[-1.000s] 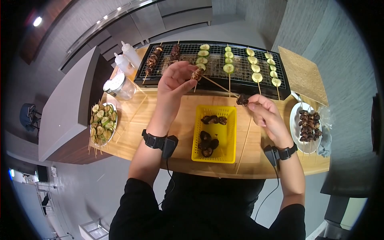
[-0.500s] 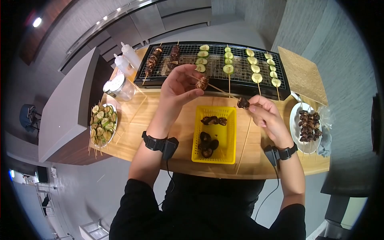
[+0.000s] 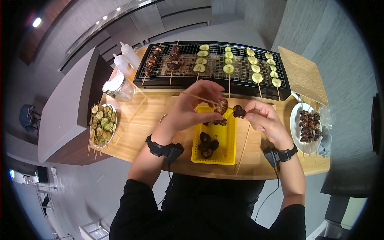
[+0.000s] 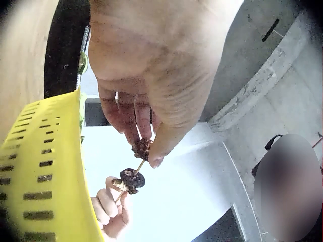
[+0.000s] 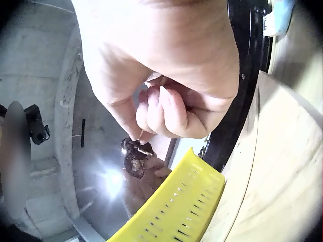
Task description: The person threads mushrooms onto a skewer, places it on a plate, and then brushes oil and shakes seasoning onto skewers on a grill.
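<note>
My left hand (image 3: 188, 106), thumb below and fingers above, pinches a brown patterned mushroom (image 3: 221, 106) threaded on a thin wooden skewer (image 4: 141, 165). The skewer's free end sticks out over the back of that hand. A darker mushroom (image 3: 239, 111) sits on the same skewer, close to the first one. Beyond it my right hand (image 3: 268, 120) pinches the skewer's other end between thumb and forefinger, the remaining fingers curled in. Both hands are raised over the far part of a yellow basket (image 3: 230, 148), where several dark mushrooms (image 3: 206, 145) lie.
Behind stands a black grill (image 3: 218, 87) bearing mushroom and zucchini skewers. A plate of zucchini skewers (image 3: 103, 123) is at the left, a plate of mushroom skewers (image 3: 309, 127) at the right. Jar (image 3: 122, 86) and squeeze bottles (image 3: 127, 60) stand back left. A bare skewer (image 3: 244, 148) lies beside the basket.
My left hand has come right and nearer to me, sliding its mushroom along the skewer up close to the darker one. The right hand has hardly moved.
</note>
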The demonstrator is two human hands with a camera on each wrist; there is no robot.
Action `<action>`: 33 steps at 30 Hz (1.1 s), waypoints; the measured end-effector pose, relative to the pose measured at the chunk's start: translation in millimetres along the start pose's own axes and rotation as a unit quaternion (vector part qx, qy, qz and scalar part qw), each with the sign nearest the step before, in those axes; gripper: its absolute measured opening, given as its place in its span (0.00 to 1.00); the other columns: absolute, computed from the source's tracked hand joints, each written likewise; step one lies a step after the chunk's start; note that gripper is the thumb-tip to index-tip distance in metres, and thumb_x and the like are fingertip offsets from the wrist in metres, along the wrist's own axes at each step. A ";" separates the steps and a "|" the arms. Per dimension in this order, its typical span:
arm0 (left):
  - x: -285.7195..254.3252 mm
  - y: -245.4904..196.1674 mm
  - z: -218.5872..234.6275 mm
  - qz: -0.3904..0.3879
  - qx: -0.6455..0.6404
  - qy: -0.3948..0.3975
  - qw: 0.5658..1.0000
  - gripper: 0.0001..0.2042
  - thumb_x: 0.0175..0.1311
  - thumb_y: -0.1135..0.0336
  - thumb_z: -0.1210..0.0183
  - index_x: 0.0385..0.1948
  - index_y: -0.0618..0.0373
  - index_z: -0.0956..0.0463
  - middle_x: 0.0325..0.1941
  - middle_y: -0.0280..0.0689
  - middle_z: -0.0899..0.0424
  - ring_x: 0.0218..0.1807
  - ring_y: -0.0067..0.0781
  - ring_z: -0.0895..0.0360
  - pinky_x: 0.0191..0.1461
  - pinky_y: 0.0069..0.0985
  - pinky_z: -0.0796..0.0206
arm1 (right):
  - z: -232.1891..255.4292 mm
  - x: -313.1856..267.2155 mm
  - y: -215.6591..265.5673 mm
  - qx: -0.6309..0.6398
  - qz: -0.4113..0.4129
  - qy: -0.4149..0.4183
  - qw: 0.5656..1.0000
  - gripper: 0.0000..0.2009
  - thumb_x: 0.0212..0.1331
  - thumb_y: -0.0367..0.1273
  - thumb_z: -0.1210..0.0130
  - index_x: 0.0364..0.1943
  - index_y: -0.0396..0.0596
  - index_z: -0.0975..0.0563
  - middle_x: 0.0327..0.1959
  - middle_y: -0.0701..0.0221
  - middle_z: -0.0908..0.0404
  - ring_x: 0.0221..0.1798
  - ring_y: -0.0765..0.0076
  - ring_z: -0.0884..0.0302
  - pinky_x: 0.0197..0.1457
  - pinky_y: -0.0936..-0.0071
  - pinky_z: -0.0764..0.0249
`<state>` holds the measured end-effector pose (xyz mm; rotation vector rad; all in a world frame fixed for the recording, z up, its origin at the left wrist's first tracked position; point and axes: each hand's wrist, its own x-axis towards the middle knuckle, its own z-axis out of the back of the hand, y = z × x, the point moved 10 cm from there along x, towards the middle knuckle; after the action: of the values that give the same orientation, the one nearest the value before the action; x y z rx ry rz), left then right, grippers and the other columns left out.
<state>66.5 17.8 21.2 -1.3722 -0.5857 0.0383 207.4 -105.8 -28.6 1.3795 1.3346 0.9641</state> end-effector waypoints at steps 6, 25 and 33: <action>-1.8 1.0 -20.8 0.015 -0.007 0.052 0.999 0.29 0.53 0.77 0.24 0.58 0.54 0.26 0.48 0.29 0.20 0.52 0.20 0.20 0.59 0.23 0.27 | -10.3 -2.7 1.0 0.000 -0.007 0.027 1.000 0.04 0.69 0.27 0.41 0.45 0.48 0.21 0.29 0.88 0.29 0.25 0.94 0.45 0.26 0.87 0.52; -13.8 -4.6 -24.5 -0.004 0.503 0.116 0.856 0.10 0.55 0.65 0.30 0.38 0.51 0.15 0.37 0.32 0.13 0.41 0.39 0.17 0.47 0.34 0.26 | 14.0 3.2 1.0 0.132 0.031 -0.021 0.990 0.04 0.72 0.27 0.46 0.47 0.45 0.23 0.24 0.86 0.35 0.20 0.92 0.48 0.22 0.86 0.53; -18.1 -14.7 -32.9 -0.033 0.585 0.125 0.801 0.10 0.54 0.62 0.31 0.37 0.49 0.17 0.35 0.29 0.16 0.46 0.34 0.21 0.54 0.33 0.31 | 17.8 5.3 -1.3 0.127 0.031 -0.023 0.991 0.04 0.72 0.27 0.46 0.47 0.45 0.23 0.24 0.86 0.35 0.20 0.92 0.48 0.22 0.86 0.53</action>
<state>60.1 -21.8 25.6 -0.1276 -0.2645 0.1366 224.8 -102.5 -34.4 1.6343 1.4236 0.8171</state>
